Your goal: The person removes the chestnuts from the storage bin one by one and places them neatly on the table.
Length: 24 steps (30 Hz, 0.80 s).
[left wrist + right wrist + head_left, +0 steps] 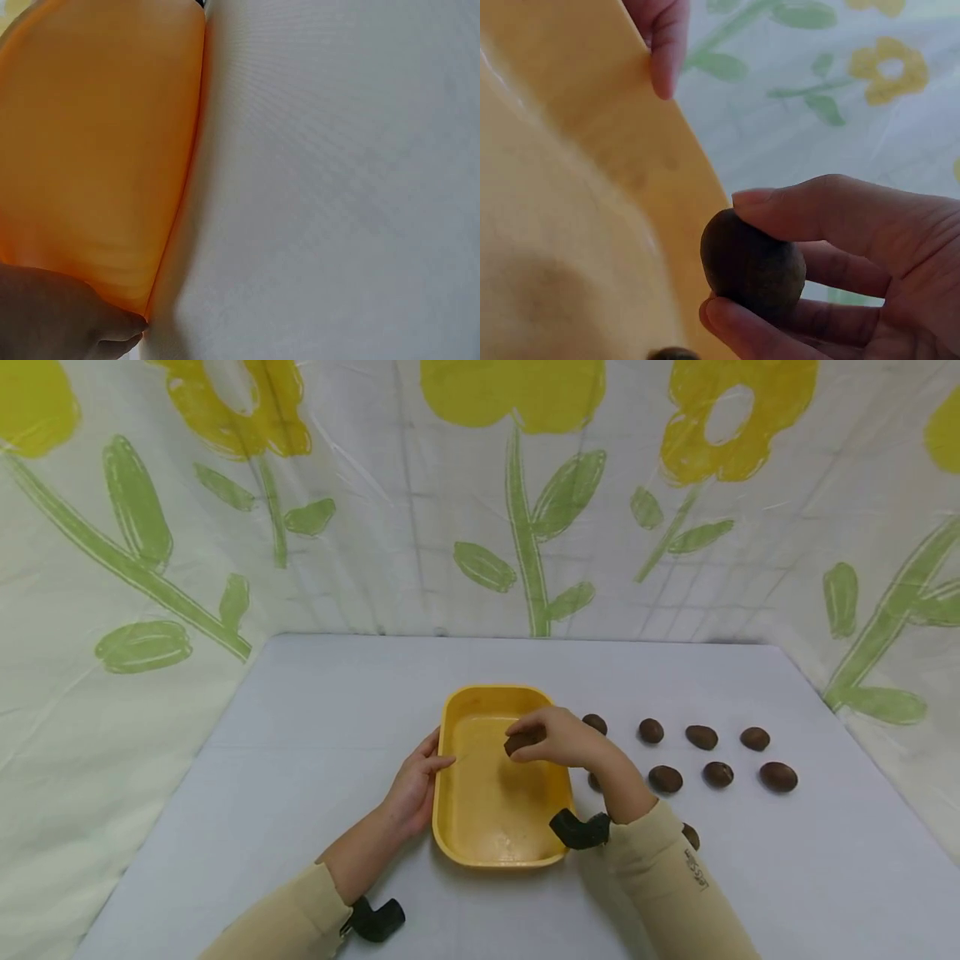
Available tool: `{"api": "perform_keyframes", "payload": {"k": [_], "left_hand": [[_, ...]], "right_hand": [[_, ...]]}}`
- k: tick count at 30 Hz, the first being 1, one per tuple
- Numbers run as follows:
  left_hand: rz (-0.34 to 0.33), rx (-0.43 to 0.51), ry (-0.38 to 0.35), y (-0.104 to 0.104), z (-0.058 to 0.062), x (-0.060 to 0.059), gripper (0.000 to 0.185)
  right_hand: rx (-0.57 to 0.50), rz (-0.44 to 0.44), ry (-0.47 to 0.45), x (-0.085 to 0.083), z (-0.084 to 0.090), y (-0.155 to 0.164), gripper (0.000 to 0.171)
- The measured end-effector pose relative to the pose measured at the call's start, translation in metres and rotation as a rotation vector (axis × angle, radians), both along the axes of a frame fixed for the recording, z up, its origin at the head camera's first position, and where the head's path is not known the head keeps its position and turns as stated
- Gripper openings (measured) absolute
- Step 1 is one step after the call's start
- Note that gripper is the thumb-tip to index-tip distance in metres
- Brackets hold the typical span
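Observation:
A yellow rectangular tray with rounded corners lies on the white table. My left hand grips its left rim, the thumb over the edge; the fingers beneath are mostly hidden. In the left wrist view that hand shows at the tray's orange-lit outer wall. Over the tray's inside, my right hand pinches a dark brown chestnut. The right wrist view shows this chestnut between the thumb and fingers of the right hand, clear of the tray floor. The visible tray floor holds no chestnuts.
Right of the tray, several chestnuts lie in two rough rows. Another chestnut sits nearer, partly behind the right sleeve. Two at the tray's right side are partly covered by the right hand and forearm. A flower-painted cloth hangs behind the table.

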State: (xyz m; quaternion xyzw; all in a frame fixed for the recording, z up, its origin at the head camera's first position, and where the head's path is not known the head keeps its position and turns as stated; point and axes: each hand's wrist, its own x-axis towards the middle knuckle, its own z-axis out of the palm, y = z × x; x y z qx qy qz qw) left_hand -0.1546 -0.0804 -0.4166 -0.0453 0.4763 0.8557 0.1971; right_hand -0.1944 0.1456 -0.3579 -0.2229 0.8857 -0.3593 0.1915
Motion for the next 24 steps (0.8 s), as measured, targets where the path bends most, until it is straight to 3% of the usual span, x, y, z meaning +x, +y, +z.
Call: {"api": "perform_keyframes", "payload": {"k": [6, 14, 24], "left_hand": [[0.008, -0.006, -0.018, -0.001, -0.001, 0.000, 0.065], [0.022, -0.008, -0.038, 0.000, -0.002, 0.000, 0.065], [0.022, -0.021, -0.041, 0.000, -0.002, 0.000, 0.065]], "right_hand": [[-0.078, -0.023, -0.010, 0.004, -0.002, 0.014, 0.038], [-0.077, -0.032, 0.065, 0.009, -0.001, 0.026, 0.036], [-0.101, -0.174, 0.021, 0.022, -0.005, 0.075, 0.045]]}}
